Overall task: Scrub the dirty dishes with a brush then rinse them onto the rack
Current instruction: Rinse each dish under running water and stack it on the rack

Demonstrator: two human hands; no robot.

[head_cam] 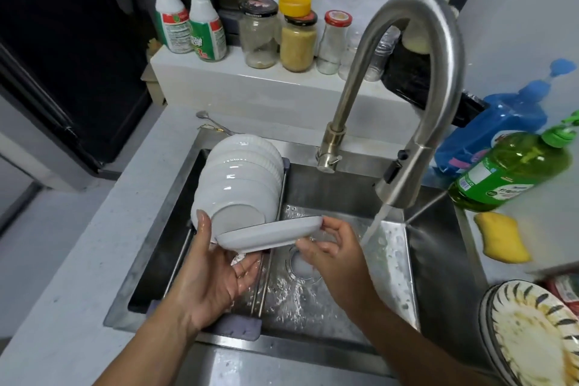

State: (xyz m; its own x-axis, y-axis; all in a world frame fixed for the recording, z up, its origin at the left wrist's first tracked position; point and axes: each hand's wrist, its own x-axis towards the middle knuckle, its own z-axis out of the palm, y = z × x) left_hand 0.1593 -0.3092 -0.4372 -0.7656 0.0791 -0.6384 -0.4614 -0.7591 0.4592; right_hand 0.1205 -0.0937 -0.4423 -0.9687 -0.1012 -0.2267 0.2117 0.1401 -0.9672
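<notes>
Head view: a shallow white ceramic plate (271, 233) hangs tilted over the steel sink (438, 260), both hands on it. The left hand (216, 269) cups it from below, palm up, thumb on its near-left rim; the right hand (329, 247) pinches its right rim, fingers curled. Just behind, ribbed white bowls (241, 175) lie stacked on the sink rack (266, 279). Water runs from the curved steel tap (416, 110) at right. A yellow sponge (501, 241) lies on the right bench, dirty patterned plates (532, 332) nearer.
</notes>
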